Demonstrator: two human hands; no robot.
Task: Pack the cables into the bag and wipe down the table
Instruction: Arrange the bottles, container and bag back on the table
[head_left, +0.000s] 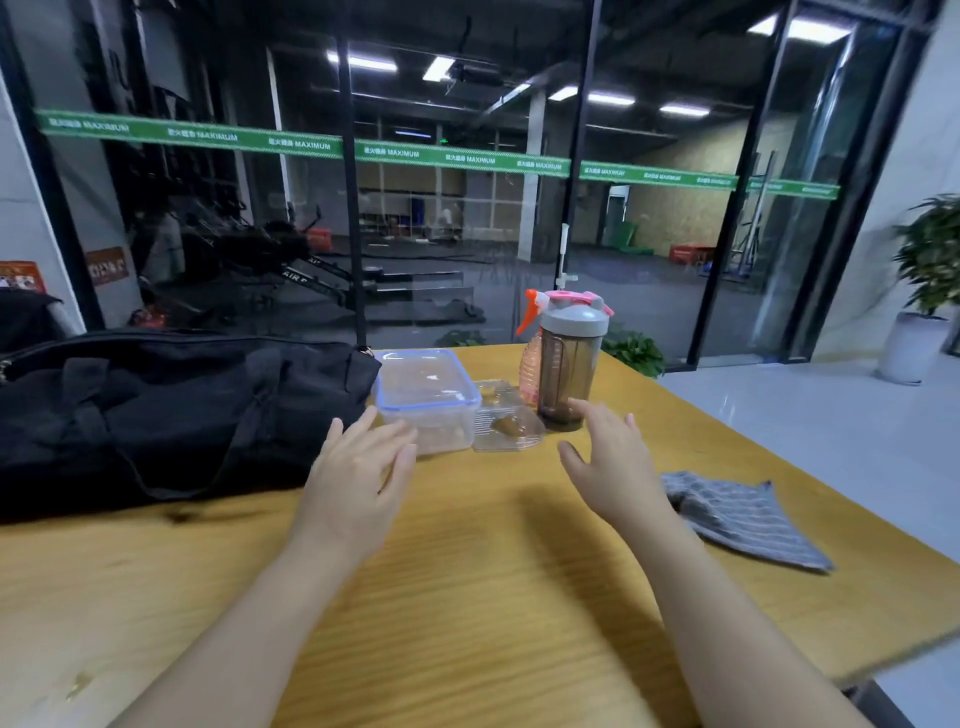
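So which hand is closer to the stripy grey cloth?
Right. The right hand hovers open just left of the grey cloth, near its edge. The left hand is farther away, over by the black bag.

Both hands out in front — open, holding nothing.

Left hand (358, 467) reaches forward palm down, fingers straight and slightly spread; right hand (610, 460) mirrors it — fingers relaxed, thumb splayed inward. Both forearms are bare and extended, angling in toward each other.
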